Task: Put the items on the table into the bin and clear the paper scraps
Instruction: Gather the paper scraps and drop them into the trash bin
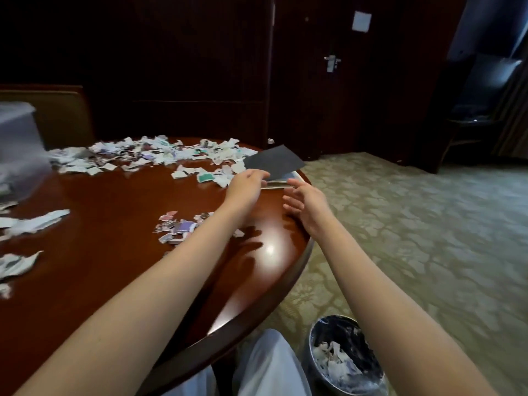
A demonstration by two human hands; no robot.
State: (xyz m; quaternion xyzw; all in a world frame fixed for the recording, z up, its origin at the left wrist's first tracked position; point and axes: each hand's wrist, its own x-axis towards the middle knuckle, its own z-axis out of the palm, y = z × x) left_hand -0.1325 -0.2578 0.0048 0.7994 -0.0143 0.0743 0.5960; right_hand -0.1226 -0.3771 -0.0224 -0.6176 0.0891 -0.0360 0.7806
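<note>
Observed from my remote station, near to far. At 5 o'clock, on the carpet [414, 224] just beside the pale trouser legs [265, 367], stands the bin [309, 352]; torn paper already lies inside it. The round wooden table [114, 267] fills the field from 7 to 12 o'clock. A small scrap pile [177, 228] lies at 11 o'clock, partly behind the left forearm. Torn strips [31, 224] lie at 9 o'clock near the left border.

At 12 o'clock, over the table's far right rim, the left hand [247, 185] pinches the near edge of a dark grey sheet [274, 162], which is tilted upward; a pale edge shows beneath it. The right hand [307, 202] is wide, fingers spread, just beside that sheet; I cannot tell whether it touches.

Beyond, a broad scrap spread [160, 152] runs from 10 to 12 o'clock along the far edge. A chair back [65, 115] stands behind it at 10 o'clock.
</note>
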